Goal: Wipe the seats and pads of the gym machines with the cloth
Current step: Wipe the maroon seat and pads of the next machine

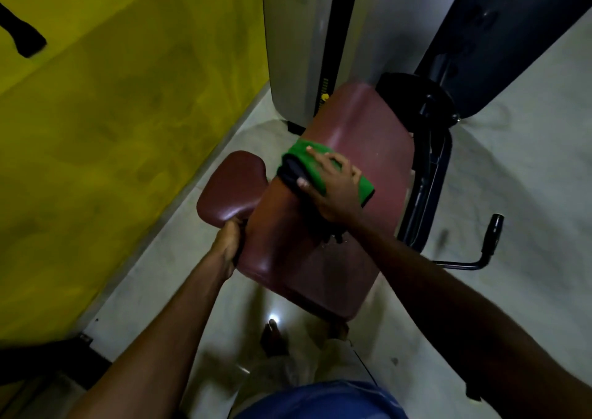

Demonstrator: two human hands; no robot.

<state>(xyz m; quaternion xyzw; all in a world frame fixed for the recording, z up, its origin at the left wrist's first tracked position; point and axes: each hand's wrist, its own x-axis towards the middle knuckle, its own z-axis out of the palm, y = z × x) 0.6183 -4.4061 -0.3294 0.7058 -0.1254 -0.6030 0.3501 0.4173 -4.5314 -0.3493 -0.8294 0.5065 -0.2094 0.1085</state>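
My right hand (333, 187) lies spread, palm down, pressing the green cloth (307, 159) onto the middle of the long maroon pad (362, 130). My left hand (229, 245), arm outstretched, seems to grip that pad's left edge, just below the small side pad (230, 187)
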